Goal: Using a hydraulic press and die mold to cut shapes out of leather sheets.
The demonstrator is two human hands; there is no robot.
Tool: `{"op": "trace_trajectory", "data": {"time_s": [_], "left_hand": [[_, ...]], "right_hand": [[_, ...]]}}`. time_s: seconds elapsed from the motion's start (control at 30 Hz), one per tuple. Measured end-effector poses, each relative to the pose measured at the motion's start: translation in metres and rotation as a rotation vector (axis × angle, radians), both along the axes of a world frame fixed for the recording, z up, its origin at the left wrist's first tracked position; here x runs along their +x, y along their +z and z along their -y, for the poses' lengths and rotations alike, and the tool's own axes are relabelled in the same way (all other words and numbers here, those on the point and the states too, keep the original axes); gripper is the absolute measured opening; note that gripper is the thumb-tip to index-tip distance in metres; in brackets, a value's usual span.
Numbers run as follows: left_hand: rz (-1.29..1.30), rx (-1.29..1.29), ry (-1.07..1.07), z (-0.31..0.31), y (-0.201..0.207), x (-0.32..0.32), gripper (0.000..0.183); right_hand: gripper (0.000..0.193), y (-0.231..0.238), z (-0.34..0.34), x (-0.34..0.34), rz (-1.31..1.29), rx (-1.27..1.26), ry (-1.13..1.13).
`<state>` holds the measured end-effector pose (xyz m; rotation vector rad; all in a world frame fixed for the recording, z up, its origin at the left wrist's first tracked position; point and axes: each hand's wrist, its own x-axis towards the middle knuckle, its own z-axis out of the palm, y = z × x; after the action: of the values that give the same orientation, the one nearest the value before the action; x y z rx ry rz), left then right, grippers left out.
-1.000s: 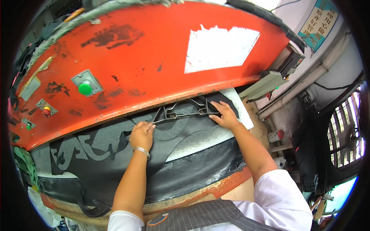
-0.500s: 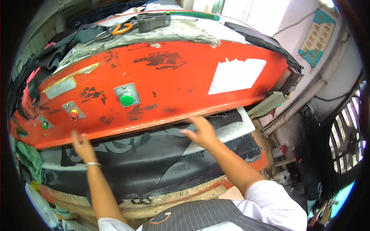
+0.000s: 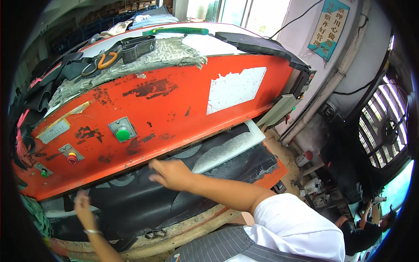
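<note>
A black, leather-like sheet [image 3: 135, 196] with curved cut-outs along its far side lies partly under a large red-orange machine [image 3: 174, 105]. My right hand [image 3: 172, 174] is above this sheet near the machine's lower edge. Its fingers are curled in, and whatever they may hold is hidden. Near the sheet's left end is my left hand [image 3: 84, 209], with a bracelet at the wrist. Motion smears its fingers, so their hold cannot be read. Beneath the sheet, a pale board [image 3: 231, 150] shows on the right.
The machine's front carries a green button [image 3: 122, 133] and a red knob [image 3: 72, 157]. Orange-handled scissors [image 3: 107, 60], a dark box [image 3: 138, 49] and stacked black sheets [image 3: 257, 46] lie on top. A small black loop [image 3: 155, 233] rests at the near edge. Another person [image 3: 366, 229] is far right.
My view has shifted to the right. My right hand has moved left along the sheet, and its spread fingers have curled. My left hand has drawn back from the machine's lower edge.
</note>
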<state>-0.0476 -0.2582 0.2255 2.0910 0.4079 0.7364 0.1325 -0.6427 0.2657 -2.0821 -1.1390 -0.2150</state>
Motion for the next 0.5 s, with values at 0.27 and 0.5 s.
{"op": "trace_trajectory", "data": {"time_s": [0.27,0.5], "left_hand": [[-0.26,0.073,-0.635,0.298,-0.022,-0.028,0.015],[-0.265,0.299,-0.456,0.353,-0.036,-0.028,0.017]], "right_hand": [[0.048,-0.048,0.127,-0.095,-0.31,-0.506,0.218],[0.05,-0.088,0.149,-0.13,-0.071,-0.416,0.168]]}}
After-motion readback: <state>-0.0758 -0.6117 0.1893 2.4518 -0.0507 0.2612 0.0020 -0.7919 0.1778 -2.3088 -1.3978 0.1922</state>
